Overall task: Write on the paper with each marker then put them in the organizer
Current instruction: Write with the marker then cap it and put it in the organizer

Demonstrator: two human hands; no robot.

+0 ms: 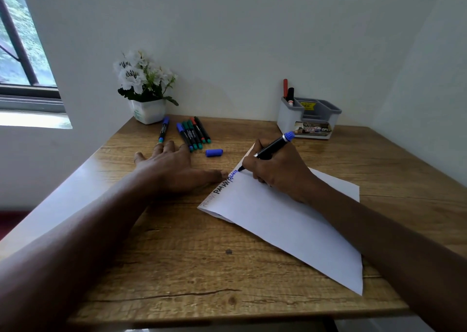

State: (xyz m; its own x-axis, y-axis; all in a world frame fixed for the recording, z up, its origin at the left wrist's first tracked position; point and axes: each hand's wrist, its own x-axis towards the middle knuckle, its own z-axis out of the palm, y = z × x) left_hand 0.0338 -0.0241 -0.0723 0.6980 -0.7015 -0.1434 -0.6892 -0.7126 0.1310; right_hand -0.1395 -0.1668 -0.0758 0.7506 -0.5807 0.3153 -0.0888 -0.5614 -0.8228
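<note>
Paper [278, 220] lies on the desk [202, 268]; faint, black and blue words run along its left edge. Right hand [275, 172] grips the uncapped blue marker [274, 146], tip on paper. Left hand [171, 167] lies flat, fingers spread, just beside paper. Beyond paper: cap [214, 152] and several loose markers [193, 133], judged still to do. Organizer [308, 119], beyond paper, holds two markers [288, 91].
</note>
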